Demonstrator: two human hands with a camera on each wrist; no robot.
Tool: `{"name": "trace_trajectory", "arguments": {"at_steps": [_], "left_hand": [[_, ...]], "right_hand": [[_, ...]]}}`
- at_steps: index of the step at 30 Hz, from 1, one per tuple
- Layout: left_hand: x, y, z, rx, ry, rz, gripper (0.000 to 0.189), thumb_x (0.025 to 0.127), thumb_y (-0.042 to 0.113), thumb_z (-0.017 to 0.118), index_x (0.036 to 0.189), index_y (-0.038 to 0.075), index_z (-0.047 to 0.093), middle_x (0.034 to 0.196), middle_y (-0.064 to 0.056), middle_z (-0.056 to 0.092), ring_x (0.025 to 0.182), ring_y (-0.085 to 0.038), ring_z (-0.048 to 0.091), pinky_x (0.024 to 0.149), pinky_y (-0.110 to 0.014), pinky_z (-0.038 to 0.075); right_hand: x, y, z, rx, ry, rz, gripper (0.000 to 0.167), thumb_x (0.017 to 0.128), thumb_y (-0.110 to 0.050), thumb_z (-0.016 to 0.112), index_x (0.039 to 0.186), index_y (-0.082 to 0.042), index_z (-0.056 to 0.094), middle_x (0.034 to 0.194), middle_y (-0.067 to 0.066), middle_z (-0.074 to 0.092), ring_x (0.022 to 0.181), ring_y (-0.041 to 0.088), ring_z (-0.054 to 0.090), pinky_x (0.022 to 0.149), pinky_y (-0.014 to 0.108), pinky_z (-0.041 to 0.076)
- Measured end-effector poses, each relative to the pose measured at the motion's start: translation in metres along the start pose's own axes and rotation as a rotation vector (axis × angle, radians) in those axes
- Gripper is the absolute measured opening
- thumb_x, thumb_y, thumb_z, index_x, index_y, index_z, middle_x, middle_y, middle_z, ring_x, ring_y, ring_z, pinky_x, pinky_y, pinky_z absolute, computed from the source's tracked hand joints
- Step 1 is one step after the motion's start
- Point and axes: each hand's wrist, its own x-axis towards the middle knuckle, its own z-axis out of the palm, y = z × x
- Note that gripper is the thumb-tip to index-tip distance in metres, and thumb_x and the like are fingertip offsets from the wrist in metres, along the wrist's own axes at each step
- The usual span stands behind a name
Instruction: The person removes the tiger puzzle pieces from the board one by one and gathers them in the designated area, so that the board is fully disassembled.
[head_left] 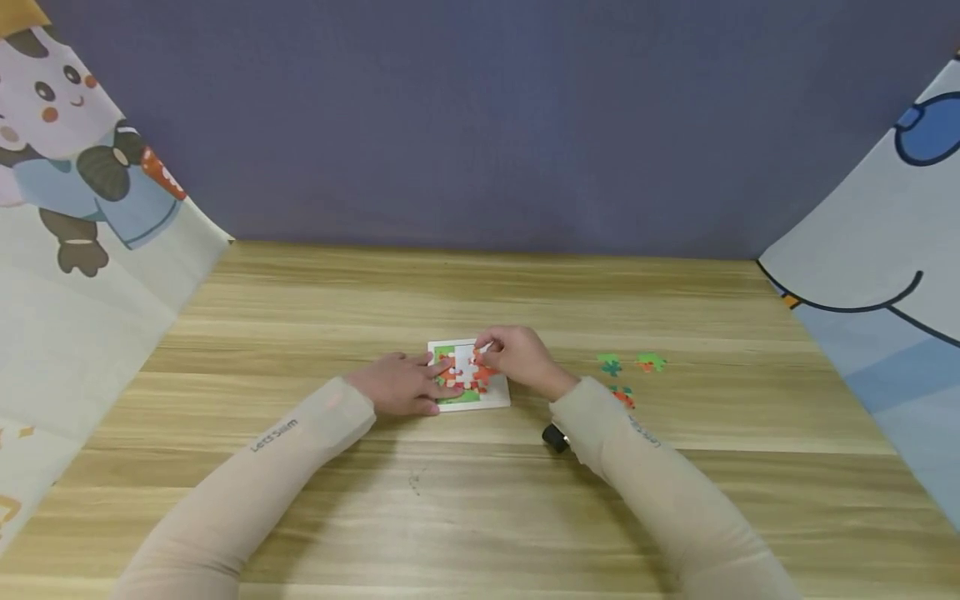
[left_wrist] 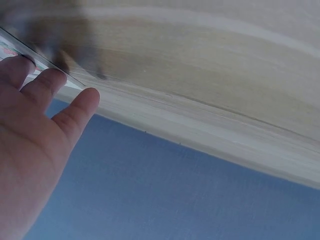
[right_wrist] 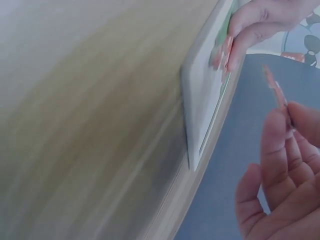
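A jigsaw puzzle board (head_left: 495,399) with a white frame lies on the wooden table, partly filled with green and orange-red pieces. Its white base shows in the upper middle. My left hand (head_left: 397,385) rests on the board's left side, fingers spread and fairly straight over the fitted pieces. Above the board's right part, my right hand (head_left: 525,358) pinches a puzzle piece between thumb and index finger. In the right wrist view this thin reddish puzzle piece (right_wrist: 276,90) stands edge-on, raised off the board.
To the right of the board lie loose puzzle pieces: a green and teal one (head_left: 611,365), a green and orange one (head_left: 652,362) and a teal and red one (head_left: 622,397) beside the right sleeve. A small black object (head_left: 555,438) shows under the right wrist. A blue-grey partition (head_left: 480,125) stands behind the table.
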Motion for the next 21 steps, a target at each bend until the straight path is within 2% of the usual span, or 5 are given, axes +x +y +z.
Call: {"name": "trace_trajectory", "arguments": {"at_steps": [4,9,15,21], "left_hand": [[0.0,0.001,0.0,0.019,0.002,0.003,0.047,0.1,0.041,0.046,0.146,0.031,0.042,0.155,-0.013,0.026,0.138,-0.041,0.027,0.104,-0.059,0.032],[0.0,0.001,0.001,0.027,-0.004,-0.002,0.047,0.1,0.042,0.045,0.146,0.031,0.041,0.155,-0.012,0.025,0.139,-0.04,0.026,0.104,-0.059,0.032],[0.0,0.004,0.002,0.021,0.017,0.0,0.047,0.1,0.039,0.046,0.146,0.03,0.041,0.155,-0.012,0.024,0.14,-0.04,0.025,0.104,-0.057,0.033],[-0.001,0.004,0.005,0.02,0.049,0.009,0.047,0.099,0.036,0.049,0.145,0.027,0.044,0.154,-0.016,0.027,0.138,-0.042,0.028,0.103,-0.058,0.035]], "right_hand": [[-0.003,0.004,-0.005,0.038,0.004,0.046,0.018,0.089,-0.005,0.065,0.106,-0.001,0.07,0.074,0.002,0.068,0.063,0.016,0.063,0.054,0.023,0.045],[-0.005,0.01,-0.01,0.042,0.024,0.066,0.02,0.09,-0.006,0.065,0.108,-0.001,0.07,0.077,0.003,0.069,0.063,0.017,0.063,0.055,0.023,0.044],[-0.013,0.025,-0.015,0.035,0.079,0.049,0.018,0.088,-0.007,0.068,0.104,0.0,0.071,0.082,0.006,0.069,0.067,0.013,0.058,0.059,0.025,0.047],[-0.021,0.036,-0.024,0.046,0.12,0.029,0.017,0.088,-0.005,0.067,0.104,0.003,0.069,0.082,0.009,0.068,0.071,0.016,0.06,0.06,0.025,0.048]]}}
